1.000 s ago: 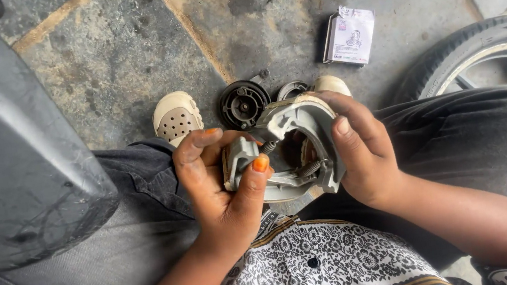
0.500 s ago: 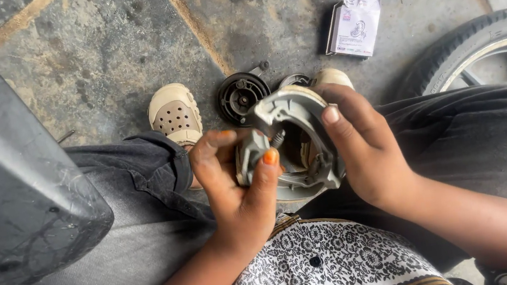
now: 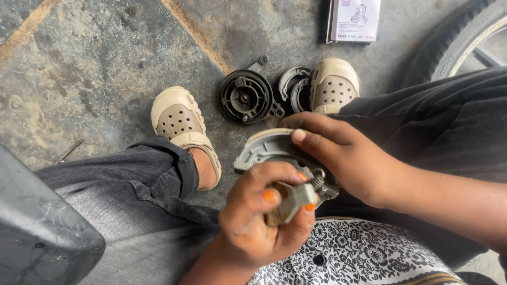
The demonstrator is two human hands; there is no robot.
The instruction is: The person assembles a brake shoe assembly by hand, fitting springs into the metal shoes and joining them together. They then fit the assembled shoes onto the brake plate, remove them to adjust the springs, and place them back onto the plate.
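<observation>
Taking the black brake drum plate (image 3: 245, 96) on the concrete floor (image 3: 96, 65) as my marker, I start left of it: a beige perforated clog (image 3: 181, 122) sits on the floor beside it, with a dark curved body panel (image 3: 6, 224) far off to that side. Below the plate, my left hand (image 3: 260, 219) has shifted since a second ago: then it wrapped the side of the brake shoe set; now it sits lower, thumb and fingers pinched shut on a small grey metal end piece (image 3: 293, 199). I read this as the work moving from holding the part to working its spring end. The grey brake shoe set (image 3: 267, 150) is held over my lap, just below the plate. My right hand (image 3: 353, 162) lies curled over its upper rim, fingers pressed onto it. Right of the plate lie a spare pair of shoes (image 3: 292, 86), the other clog (image 3: 333, 84), a white carton (image 3: 353, 11) and a tyre (image 3: 484, 24).
</observation>
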